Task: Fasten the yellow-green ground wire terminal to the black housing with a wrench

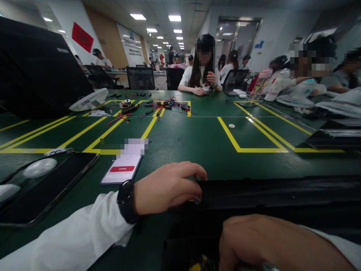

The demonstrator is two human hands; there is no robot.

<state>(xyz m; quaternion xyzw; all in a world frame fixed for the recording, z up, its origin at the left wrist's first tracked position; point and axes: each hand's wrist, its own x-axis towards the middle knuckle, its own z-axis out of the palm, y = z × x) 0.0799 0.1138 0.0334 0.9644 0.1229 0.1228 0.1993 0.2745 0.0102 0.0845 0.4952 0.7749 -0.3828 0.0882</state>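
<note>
My left hand (169, 186) rests with curled fingers on the left end of a long black object (276, 195) lying across the green table (197, 139) in front of me. A black watch sits on that wrist, above a white sleeve. My right hand (267, 241) is at the bottom edge, seen from the back, fingers bent downward over something black with small yellow and coloured bits; what it grips is hidden.
A phone (122, 169) with a red bar on its screen lies by my left wrist. A black tablet (45, 188) lies at the left. Coloured wires (166, 105) are strewn mid-table. People sit across and at the right. Yellow lines mark the table.
</note>
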